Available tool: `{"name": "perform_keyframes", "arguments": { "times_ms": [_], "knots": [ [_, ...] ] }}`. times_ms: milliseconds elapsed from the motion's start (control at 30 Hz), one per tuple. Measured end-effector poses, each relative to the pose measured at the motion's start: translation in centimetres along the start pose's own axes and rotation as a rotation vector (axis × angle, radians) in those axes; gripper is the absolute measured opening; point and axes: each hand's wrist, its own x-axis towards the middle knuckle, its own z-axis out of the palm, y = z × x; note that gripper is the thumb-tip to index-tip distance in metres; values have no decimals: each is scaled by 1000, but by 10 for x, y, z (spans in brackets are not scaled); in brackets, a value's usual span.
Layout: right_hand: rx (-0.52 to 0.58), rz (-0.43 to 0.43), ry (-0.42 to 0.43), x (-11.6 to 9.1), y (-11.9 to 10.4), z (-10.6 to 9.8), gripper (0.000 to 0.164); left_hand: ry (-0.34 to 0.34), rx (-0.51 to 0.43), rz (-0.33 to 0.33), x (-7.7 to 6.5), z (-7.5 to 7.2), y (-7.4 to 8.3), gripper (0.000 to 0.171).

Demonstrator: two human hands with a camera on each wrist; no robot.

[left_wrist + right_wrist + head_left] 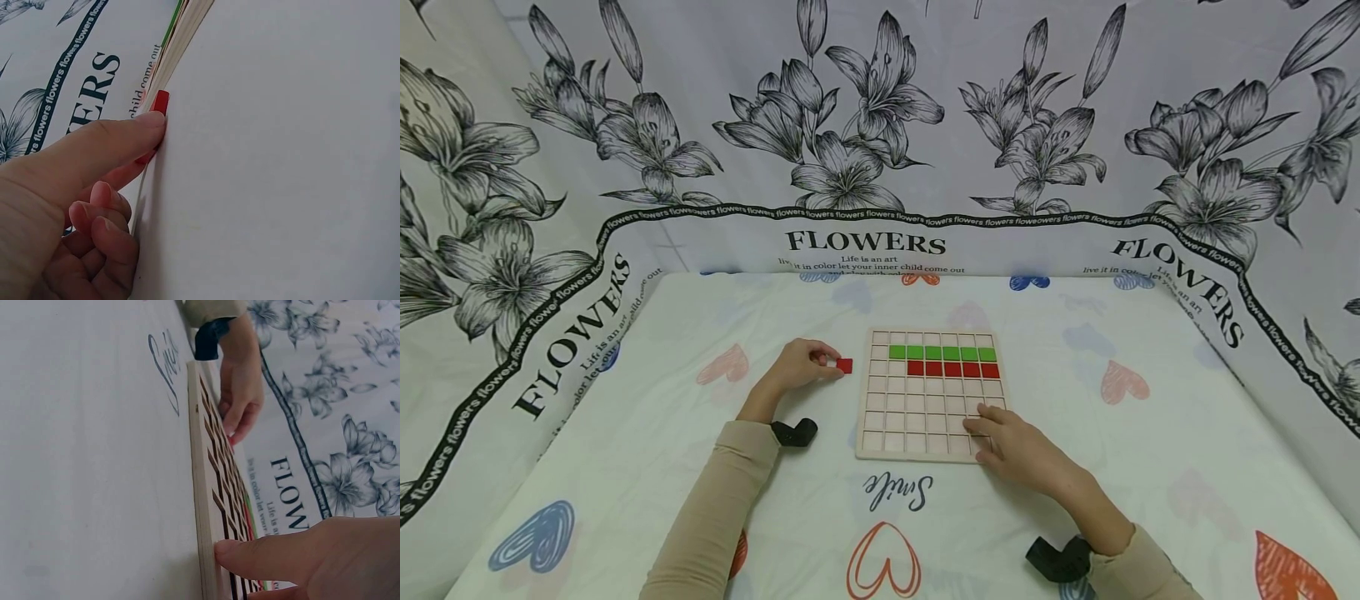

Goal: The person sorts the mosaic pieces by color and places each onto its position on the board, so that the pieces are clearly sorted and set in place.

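My left hand (803,364) pinches a small red square tile (845,366) between thumb and fingertips, just left of the wooden grid board (862,446). The left wrist view shows the red tile (161,101) close over the cloth, with the other fingers curled back. My right hand (1018,446) rests on the board's lower right part, fingers spread over its cells and thumb near the front edge. In the right wrist view a thumb (256,555) touches the board's rim (199,462). A row of green tiles (933,353) and, under it, a row of red tiles (951,369) fill several cells.
The board lies on a white cloth (760,533) printed with hearts and the word Smile. Behind it and at the sides hangs a flower-printed curtain (880,167). Black bands sit at both wrists, by the beige sleeves.
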Motion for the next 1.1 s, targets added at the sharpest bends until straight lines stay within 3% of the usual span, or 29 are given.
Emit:
{"name": "perform_keyframes", "arguments": {
  "times_ms": [433,1100],
  "knots": [
    [-1,-29,24,0,0,0,41,-1,-1,-27,-2,1,4,25],
    [1,-5,7,1,1,0,41,12,13,-12,-5,3,10,26]
  ]
}}
